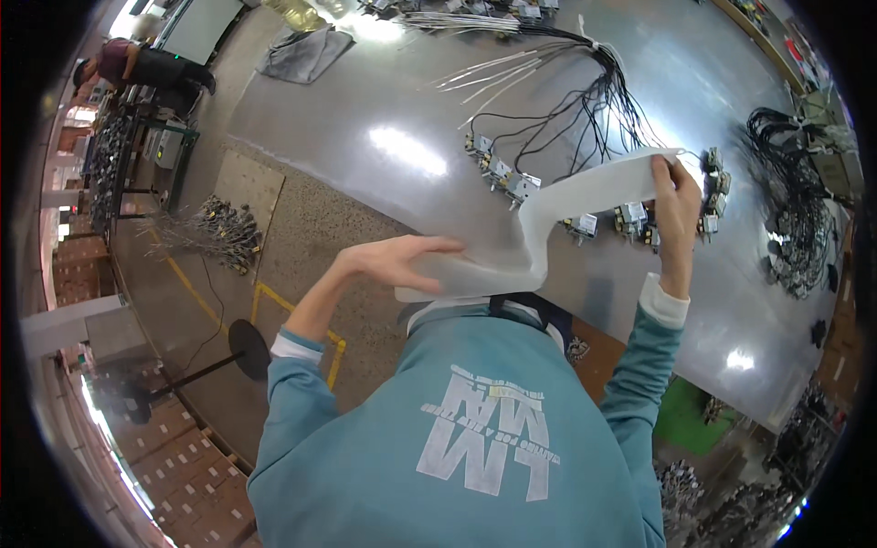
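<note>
Plastic sheet (548, 228), white and half clear, hangs in the air between the two hands, above the near edge of the grey table (365, 100). The right hand (674, 196) pinches its far upper corner between thumb and fingers. The left hand (397, 260) lies flat and wide against its near lower end. The sheet bends in a soft fold in the middle, so it looks thin, light and floppy, probably also smooth. Holding it at the edges seems best. Black wires (585, 110) with small connectors (498, 169) lie on the table behind it.
</note>
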Available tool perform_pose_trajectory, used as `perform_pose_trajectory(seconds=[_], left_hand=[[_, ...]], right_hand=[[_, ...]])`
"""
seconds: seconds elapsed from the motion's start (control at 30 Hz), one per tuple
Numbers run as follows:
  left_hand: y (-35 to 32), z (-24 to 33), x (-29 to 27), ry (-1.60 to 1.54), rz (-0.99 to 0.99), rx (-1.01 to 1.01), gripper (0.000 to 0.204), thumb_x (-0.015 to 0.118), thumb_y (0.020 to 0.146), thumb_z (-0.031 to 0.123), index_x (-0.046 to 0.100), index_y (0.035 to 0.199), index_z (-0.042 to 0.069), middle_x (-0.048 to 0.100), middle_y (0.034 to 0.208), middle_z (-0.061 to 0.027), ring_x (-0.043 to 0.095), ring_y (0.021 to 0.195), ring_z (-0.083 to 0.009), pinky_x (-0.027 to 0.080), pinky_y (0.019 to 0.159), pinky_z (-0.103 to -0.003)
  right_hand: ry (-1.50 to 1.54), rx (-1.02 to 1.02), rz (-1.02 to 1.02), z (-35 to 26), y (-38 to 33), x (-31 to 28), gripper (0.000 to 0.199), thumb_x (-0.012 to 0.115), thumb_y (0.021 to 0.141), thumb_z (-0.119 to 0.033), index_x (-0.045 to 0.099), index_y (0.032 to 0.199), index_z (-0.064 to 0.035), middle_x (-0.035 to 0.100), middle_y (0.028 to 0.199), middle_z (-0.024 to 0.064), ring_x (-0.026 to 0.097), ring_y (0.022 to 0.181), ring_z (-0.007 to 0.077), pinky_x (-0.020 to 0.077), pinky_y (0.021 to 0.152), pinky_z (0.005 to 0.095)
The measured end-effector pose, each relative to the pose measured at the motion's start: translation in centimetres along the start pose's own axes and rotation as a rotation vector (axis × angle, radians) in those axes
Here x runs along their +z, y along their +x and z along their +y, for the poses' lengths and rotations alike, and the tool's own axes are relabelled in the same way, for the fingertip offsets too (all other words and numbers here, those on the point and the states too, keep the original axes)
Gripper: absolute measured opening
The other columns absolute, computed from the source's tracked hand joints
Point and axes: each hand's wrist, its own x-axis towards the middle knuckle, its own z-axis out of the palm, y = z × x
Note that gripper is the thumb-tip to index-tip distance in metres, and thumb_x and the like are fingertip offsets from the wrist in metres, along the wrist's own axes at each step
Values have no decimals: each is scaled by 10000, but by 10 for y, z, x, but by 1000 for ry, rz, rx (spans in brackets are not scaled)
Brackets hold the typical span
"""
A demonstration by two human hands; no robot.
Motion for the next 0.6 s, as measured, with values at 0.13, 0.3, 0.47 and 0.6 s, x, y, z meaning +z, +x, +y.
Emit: perform_pose_trajectory(seconds=[0.13,0.3,0.47,0.6], left_hand=[[25,30,1,-102,117,250,749,848,873,326,554,1482,3,704,1359,-197,673,1254,-300,533,1072,-425],[22,67,10,-212,-54,159,552,852,907,280,671,1342,-7,780,1148,-137,706,1138,-213,541,1047,-386],[11,92,10,-370,163,59,605,762,993,241,539,1499,-5,691,1354,-164,637,1261,-221,498,1102,-387],[5,102,7,-432,411,263,813,676,1045,187,221,1696,14,369,1681,-216,402,1520,-277,338,1245,-393]], right_hand=[[64,-25,-17,-13,5,10,448,640,1062,-368,750,1227,34,743,967,61,626,780,94,485,632,267],[104,34,-185,-24,16,37,434,645,1066,-381,726,1231,12,735,973,55,638,853,113,503,737,279],[147,-180,-184,-6,-14,56,563,655,1071,-407,542,1476,-32,690,1174,126,641,1067,174,530,857,308],[-187,-586,110,-36,-73,37,706,815,930,-323,518,1525,-87,559,1476,164,534,1342,298,466,1072,431]])
